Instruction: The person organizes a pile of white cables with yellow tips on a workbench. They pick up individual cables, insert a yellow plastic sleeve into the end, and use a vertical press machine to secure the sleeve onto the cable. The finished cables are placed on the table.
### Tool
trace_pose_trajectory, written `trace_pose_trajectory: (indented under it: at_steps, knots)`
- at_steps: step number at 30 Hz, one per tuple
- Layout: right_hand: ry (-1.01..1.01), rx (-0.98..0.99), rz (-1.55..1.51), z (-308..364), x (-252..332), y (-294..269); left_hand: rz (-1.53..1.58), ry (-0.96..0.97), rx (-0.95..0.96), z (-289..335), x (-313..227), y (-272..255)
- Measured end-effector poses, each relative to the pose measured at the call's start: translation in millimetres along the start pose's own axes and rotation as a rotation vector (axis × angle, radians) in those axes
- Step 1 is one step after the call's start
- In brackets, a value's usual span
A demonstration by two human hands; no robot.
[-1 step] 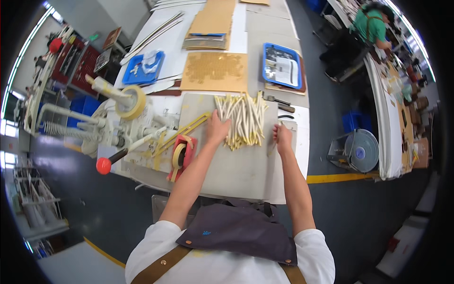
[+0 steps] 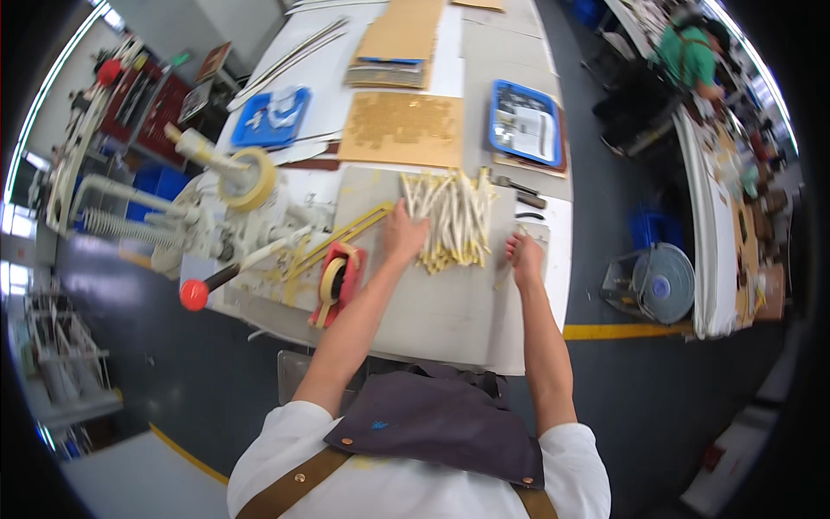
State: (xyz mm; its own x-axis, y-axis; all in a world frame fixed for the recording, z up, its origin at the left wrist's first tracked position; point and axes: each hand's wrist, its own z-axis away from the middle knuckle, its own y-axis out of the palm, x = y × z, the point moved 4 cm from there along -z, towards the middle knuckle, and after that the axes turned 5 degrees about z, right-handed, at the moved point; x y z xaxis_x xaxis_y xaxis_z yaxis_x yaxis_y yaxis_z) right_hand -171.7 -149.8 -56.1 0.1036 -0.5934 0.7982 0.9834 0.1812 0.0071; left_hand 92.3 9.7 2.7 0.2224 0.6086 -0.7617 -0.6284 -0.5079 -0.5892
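Observation:
A pile of thin white rods with yellow ends (image 2: 451,221) lies on the grey work mat (image 2: 415,316) in front of me. My left hand (image 2: 404,235) touches the pile's left edge, its thumb spread from the fingers and no rod plainly gripped. To the right of the pile, my right hand (image 2: 525,256) is closed, fingers pinched together. Something pale and slim shows at its fingertips, too small and blurred to name. Beside my left forearm stands a red tape dispenser (image 2: 350,281) with a roll of yellowish tape.
A lever press (image 2: 233,225) with a red knob (image 2: 194,295) stands at the left. Farther back lie a brown board (image 2: 402,130), a left blue tray (image 2: 271,117) and a right blue tray (image 2: 525,121). Hand tools (image 2: 521,192) lie right of the rods. A person in green (image 2: 687,56) works at another bench.
The whole view has shifted slightly, so the table appears a little farther right. Both hands keep nearly the same places beside the pile.

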Motion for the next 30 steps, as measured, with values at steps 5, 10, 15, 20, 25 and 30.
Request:
trace_pose_trajectory:
  at_steps: [5,10,15,20,25,30]
  knots:
    - [0.072,0.002,-0.096,72.4,-30.9,-36.0,0.136,0.417,-0.109,84.7,-16.8,-33.5]
    - [0.173,0.084,0.018,143.1,-89.1,-71.7,-0.289,0.409,-0.48,172.9,27.2,-127.6]
    - [0.216,0.072,0.136,186.6,-116.0,-91.4,-0.064,-0.032,-0.158,175.0,108.0,-153.9]
    - [0.093,0.102,0.144,219.5,-108.0,-96.9,-0.129,0.05,-0.168,167.6,127.5,-149.6]
    - [0.086,0.05,0.058,259.6,-137.5,-120.3,-0.239,0.062,-0.175,165.0,120.5,-150.5]
    - [0.069,0.067,0.027,310.4,-176.0,-121.8,-0.29,-0.06,-0.13,201.8,124.0,-127.5]
